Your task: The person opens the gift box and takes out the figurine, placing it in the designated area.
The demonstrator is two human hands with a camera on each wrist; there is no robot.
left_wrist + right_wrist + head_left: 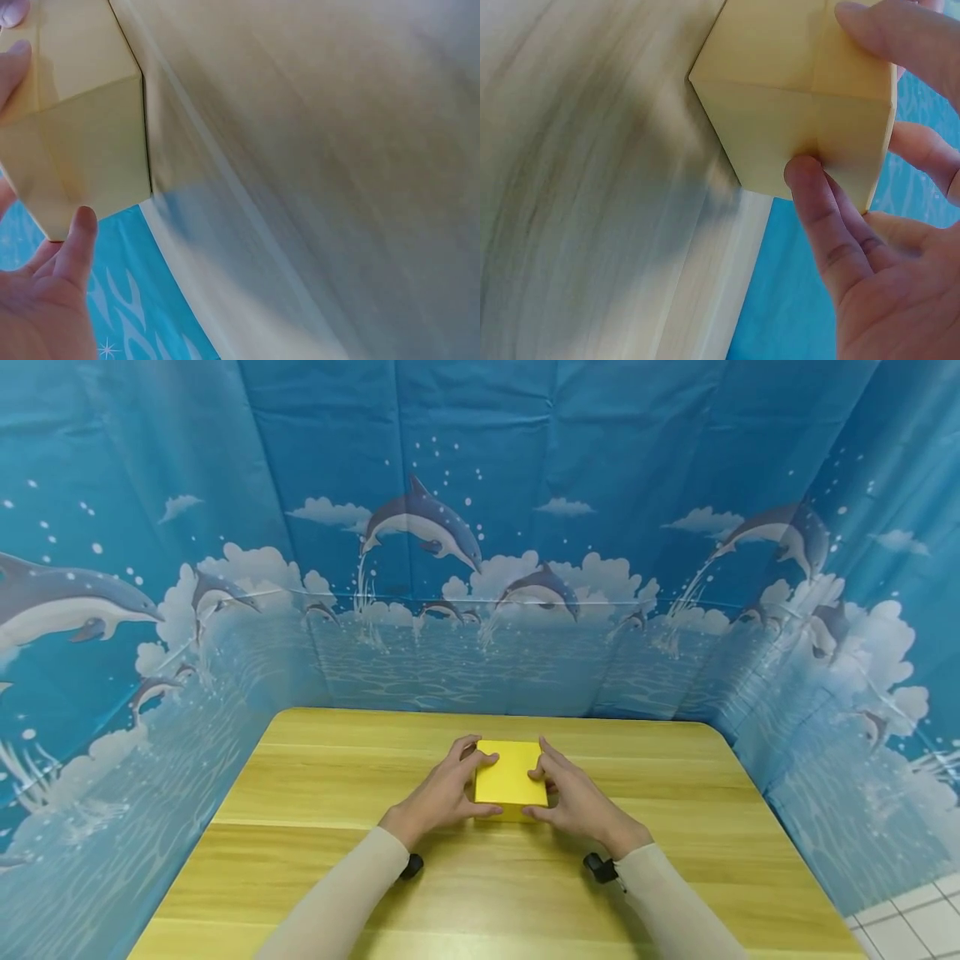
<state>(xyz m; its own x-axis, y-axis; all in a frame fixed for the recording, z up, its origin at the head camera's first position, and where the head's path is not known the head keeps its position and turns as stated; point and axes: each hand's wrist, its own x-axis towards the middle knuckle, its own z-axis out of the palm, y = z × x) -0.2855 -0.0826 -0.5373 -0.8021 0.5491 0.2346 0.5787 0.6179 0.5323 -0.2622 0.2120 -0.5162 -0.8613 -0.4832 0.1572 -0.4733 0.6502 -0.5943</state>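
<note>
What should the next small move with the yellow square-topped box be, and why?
Probably a gentle, even upward pull: the left hand and right hand grip opposite sides of the yellow square-topped box, and a faint line below its top may mark where it opens.

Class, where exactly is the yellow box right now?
In the head view, the yellow box sits on the wooden table, slightly right of the picture's centre line, towards the far edge, between the left hand and right hand.
</note>
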